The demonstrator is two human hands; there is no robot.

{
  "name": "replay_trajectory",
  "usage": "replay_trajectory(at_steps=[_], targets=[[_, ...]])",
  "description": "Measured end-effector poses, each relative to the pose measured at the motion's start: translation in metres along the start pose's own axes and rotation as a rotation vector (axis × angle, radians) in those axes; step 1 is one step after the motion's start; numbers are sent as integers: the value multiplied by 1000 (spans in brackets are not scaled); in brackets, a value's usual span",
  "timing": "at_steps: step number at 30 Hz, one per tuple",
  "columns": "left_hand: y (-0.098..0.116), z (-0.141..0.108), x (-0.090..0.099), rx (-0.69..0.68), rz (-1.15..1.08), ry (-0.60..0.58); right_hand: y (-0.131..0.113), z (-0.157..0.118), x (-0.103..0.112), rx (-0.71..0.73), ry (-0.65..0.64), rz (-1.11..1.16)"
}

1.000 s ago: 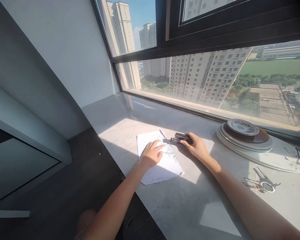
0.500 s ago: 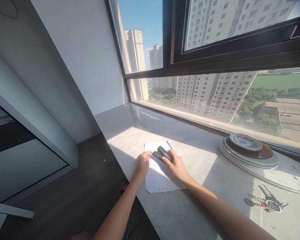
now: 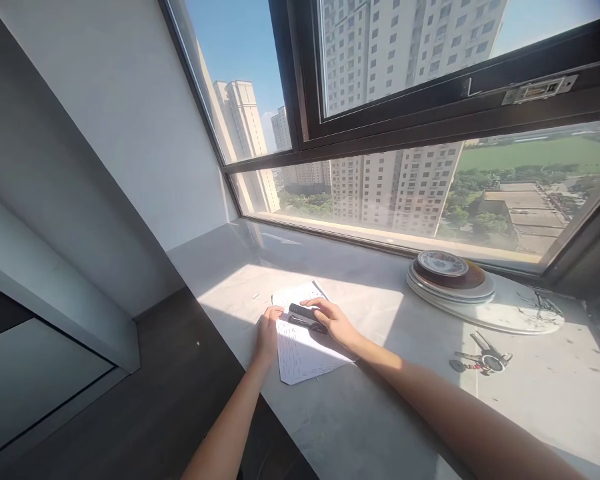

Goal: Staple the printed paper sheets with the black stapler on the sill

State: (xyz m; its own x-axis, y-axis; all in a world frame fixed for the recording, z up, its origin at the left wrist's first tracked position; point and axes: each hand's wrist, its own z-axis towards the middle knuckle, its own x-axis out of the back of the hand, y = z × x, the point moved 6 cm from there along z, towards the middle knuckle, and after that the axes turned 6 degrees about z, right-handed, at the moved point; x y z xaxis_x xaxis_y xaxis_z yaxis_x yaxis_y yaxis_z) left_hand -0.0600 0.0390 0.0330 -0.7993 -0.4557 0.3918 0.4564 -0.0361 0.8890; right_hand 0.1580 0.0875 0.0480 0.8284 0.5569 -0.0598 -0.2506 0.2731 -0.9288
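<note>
A black stapler (image 3: 304,316) lies low over the upper part of some written paper sheets (image 3: 300,363) on the sill. My right hand (image 3: 334,323) is wrapped round the stapler's rear end from the right, its front pointing left. At the sheets' left edge, my left hand (image 3: 267,332) is closed on the paper, with the fingertips near the stapler's front. Whether the stapler's jaws are touching the paper, I cannot tell. A thin light stick-like thing (image 3: 320,289) shows at the top right corner of the sheets.
To the right stand stacked plates (image 3: 450,283) on a large oval board (image 3: 530,310). A watch (image 3: 493,361) and small keys (image 3: 460,365) lie in front of them. A tiny white piece (image 3: 255,295) is left of the paper. The dark window frame (image 3: 380,141) runs behind the sill.
My view has swung to the right. The stapler has turned from a slant to nearly level across the paper, and my right hand has turned with it. My left hand stays at the paper's edge.
</note>
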Motion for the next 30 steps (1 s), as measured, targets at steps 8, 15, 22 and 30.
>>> replay_trajectory(at_steps=[8,15,22,30], targets=[[-4,2,0,18,-82,-6,-5,1,8,-97,-171,47],[2,0,3,5,-32,-5,-1,0,8,-192,-203,148],[-12,4,6,39,7,47,0,-3,4,-253,-298,223],[-14,5,6,11,15,42,0,3,10,-127,-341,71]])
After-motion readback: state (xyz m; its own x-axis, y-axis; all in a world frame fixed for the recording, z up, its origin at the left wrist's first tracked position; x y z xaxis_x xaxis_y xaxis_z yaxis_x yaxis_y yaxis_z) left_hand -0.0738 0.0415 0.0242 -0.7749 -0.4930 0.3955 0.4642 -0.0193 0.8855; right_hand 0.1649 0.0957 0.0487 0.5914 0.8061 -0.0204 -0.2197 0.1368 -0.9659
